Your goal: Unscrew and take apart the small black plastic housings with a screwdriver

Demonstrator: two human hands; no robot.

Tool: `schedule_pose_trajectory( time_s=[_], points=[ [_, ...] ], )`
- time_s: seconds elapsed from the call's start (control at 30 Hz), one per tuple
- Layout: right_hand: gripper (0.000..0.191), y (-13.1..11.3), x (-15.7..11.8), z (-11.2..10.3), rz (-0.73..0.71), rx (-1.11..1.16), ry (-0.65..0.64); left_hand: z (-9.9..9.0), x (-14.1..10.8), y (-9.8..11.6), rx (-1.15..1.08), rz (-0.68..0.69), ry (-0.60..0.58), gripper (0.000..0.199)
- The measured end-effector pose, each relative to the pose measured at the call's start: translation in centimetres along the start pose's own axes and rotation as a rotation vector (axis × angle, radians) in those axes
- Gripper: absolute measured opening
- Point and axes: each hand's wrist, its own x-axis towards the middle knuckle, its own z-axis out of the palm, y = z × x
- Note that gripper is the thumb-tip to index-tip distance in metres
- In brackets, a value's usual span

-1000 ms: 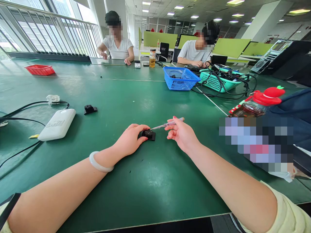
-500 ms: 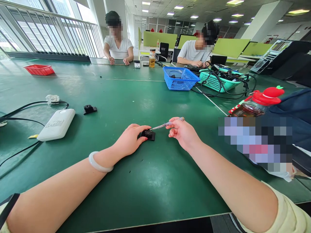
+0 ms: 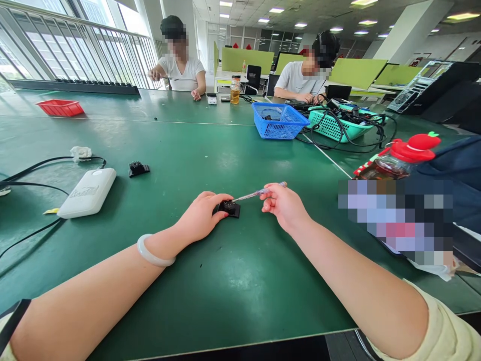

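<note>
A small black part [image 3: 233, 209] with a flat base lies on the green table [image 3: 240, 296], gripped between the thumb and fingers of my left hand [image 3: 201, 215]. My right hand [image 3: 280, 203] pinches a slim screwdriver [image 3: 259, 192] with a clear handle. Its metal shaft slants down to the left, and the tip is at the top of the black part; whether it sits in a screw is too small to tell. A similar black part [image 3: 139, 169] rests on the table farther to the left.
A white power bank [image 3: 88, 194] with black cables lies left. Beyond are a red tray [image 3: 60, 108], a blue basket [image 3: 280, 128] and a green basket [image 3: 330, 126] of cables. A red-lidded bottle [image 3: 398, 158] stands right. Two people sit across the table.
My hands, the screwdriver and the black part hold almost the same position. Across the table, the person at the left has raised one hand out to the side.
</note>
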Motion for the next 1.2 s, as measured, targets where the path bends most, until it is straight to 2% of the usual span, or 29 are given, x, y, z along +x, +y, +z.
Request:
schedule_pose_trajectory(
  time_s=[0.5,0.73,0.97,1.2],
  points=[
    [0.001,0.45,0.2,0.13,0.034,0.035,-0.038,0.01,0.03,-0.08,-0.002,0.004,0.002,0.038],
    [0.007,0.36,0.06,0.29,0.065,0.075,-0.03,0.02,-0.02,-0.01,-0.001,-0.005,0.003,0.038],
    [0.005,0.43,0.19,0.08,0.075,0.032,-0.058,0.01,-0.02,-0.16,-0.011,-0.038,0.004,0.039],
    [0.024,0.2,0.24,0.2,0.04,-0.001,-0.015,0.02,0.01,-0.1,-0.012,-0.038,0.001,0.038]
  ],
)
